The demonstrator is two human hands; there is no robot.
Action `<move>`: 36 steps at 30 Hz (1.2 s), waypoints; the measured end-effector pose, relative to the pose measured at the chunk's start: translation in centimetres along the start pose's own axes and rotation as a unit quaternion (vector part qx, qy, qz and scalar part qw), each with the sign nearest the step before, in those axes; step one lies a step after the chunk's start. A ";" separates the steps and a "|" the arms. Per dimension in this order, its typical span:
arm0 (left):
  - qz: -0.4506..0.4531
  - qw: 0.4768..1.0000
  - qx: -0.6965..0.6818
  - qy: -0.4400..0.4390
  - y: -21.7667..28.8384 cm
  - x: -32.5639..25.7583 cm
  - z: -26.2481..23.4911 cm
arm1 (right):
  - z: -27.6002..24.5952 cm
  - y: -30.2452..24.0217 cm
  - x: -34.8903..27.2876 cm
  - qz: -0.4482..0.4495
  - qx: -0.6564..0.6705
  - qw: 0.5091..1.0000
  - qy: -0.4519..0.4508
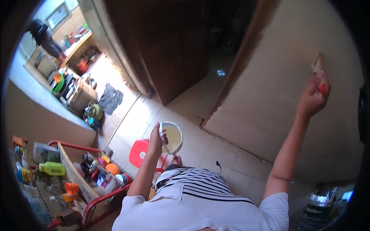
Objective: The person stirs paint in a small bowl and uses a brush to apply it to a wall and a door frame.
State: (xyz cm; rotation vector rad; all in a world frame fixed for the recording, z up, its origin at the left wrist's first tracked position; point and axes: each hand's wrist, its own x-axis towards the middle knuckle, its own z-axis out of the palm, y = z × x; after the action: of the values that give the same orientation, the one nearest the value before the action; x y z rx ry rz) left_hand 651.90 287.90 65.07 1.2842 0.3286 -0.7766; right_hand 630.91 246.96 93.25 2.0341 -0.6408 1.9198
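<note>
Two holds at once: gripping a white bucket [181, 141] just right of the curled fingers of the left hand [155, 141], and clasping a brush [317, 64] in the bent fingers of the right hand [313, 98], bristles just beyond them.

Bucket [181, 134]: smooth plas.; wall [262, 100]: matt; stool [135, 152]: smooth plas.; door [173, 54]: wood; floor tiles [194, 136]: smooth, semi-gloss.
</note>
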 end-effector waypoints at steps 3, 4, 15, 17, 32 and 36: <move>0.027 0.999 -0.028 0.022 1.4 1.0 -2.9 | 1.5 -2.8 -0.7 0.039 0.128 0.990 0.043; 0.032 0.999 -0.030 0.015 1.7 1.4 -3.6 | 1.2 -3.7 -0.7 0.056 0.140 0.988 0.044; 0.078 0.987 -0.076 0.119 6.1 3.4 -12.9 | 9.0 -21.7 -12.4 0.479 0.501 0.680 -0.240; 0.089 0.982 -0.080 0.147 6.9 3.7 -14.4 | 10.9 -23.8 -15.3 0.533 0.506 0.605 -0.307; 0.138 0.906 -0.205 0.343 13.8 8.7 -18.4 | 33.5 -32.3 -24.4 0.548 0.503 0.411 -0.527; 0.161 0.892 -0.234 0.351 16.6 9.1 -17.2 | 38.1 -34.8 -24.0 0.506 0.525 0.383 -0.567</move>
State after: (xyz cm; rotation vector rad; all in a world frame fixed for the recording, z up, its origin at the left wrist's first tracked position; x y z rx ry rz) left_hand 672.93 302.35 66.70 1.0731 0.8063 0.0882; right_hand 680.65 261.76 69.83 4.7317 -1.3201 0.3186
